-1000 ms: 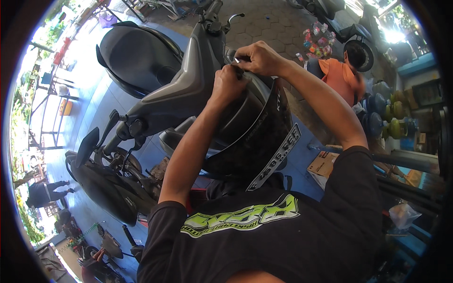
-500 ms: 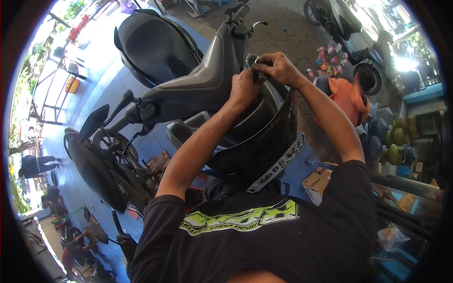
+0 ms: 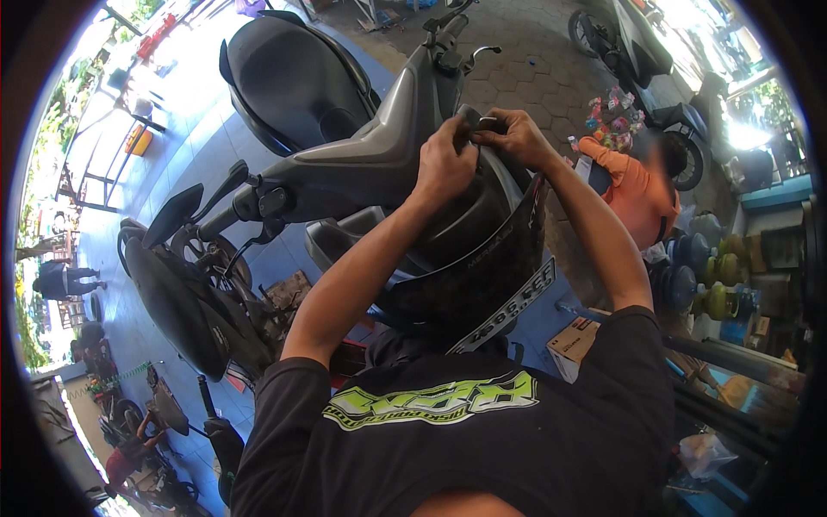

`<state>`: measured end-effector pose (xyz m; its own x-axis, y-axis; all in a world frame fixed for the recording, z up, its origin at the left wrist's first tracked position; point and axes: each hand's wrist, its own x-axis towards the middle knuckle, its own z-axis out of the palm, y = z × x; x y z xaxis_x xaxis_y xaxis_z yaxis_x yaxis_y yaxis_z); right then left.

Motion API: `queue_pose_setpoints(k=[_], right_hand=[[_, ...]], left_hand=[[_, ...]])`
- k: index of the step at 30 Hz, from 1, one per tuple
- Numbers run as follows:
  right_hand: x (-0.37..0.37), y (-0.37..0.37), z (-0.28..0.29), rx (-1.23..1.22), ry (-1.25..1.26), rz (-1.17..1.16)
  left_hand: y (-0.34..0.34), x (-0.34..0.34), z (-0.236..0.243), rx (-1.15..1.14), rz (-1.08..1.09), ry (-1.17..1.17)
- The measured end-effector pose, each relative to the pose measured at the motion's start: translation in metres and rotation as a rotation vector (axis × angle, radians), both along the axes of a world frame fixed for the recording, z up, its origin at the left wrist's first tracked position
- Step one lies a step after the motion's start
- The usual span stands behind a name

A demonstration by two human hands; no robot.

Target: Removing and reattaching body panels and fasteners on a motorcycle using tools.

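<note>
The scooter (image 3: 452,222) stands directly in front of the person, its black front panel (image 3: 448,280) and tilted plate (image 3: 508,306) nearest the chest. The left hand (image 3: 445,162) and right hand (image 3: 514,140) meet at the panel's far right end, beside the grey handlebar cover (image 3: 370,155).

Change of state: half a second ago, the left hand is bunched against the right fingertips. Now its fingers extend further up and a narrow gap shows between the hands. The right hand remains at the same area, thumb and fingers drawn together.

A small dark part (image 3: 469,113) shows just beyond the left fingertips; whether it is loose or fixed cannot be told. The left fingers are curved, but their grip is hidden. The right hand appears to pinch; its contents, if any, cannot be identified.

Assessment: the adjustment indicates fine fingertip handling at one spot. Both hands remain committed to that spot, so the work there appears unfinished.
</note>
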<state>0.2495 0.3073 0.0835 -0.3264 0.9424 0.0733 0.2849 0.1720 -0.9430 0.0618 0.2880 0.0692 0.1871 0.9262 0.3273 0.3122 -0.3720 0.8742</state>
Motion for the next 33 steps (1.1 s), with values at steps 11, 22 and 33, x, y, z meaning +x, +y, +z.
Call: queue_pose_setpoints(k=[11, 22, 33], right_hand=[[0.006, -0.015, -0.01, -0.095, 0.083, 0.174], [-0.001, -0.011, -0.02, -0.111, 0.039, 0.072], [-0.013, -0.02, -0.022, -0.108, 0.187, 0.011]], left_hand=[[-0.009, 0.01, 0.019, 0.181, -0.022, -0.121], [0.002, 0.01, 0.004, -0.282, -0.001, -0.505], [0.006, 0.021, 0.015, -0.645, 0.04, -0.808]])
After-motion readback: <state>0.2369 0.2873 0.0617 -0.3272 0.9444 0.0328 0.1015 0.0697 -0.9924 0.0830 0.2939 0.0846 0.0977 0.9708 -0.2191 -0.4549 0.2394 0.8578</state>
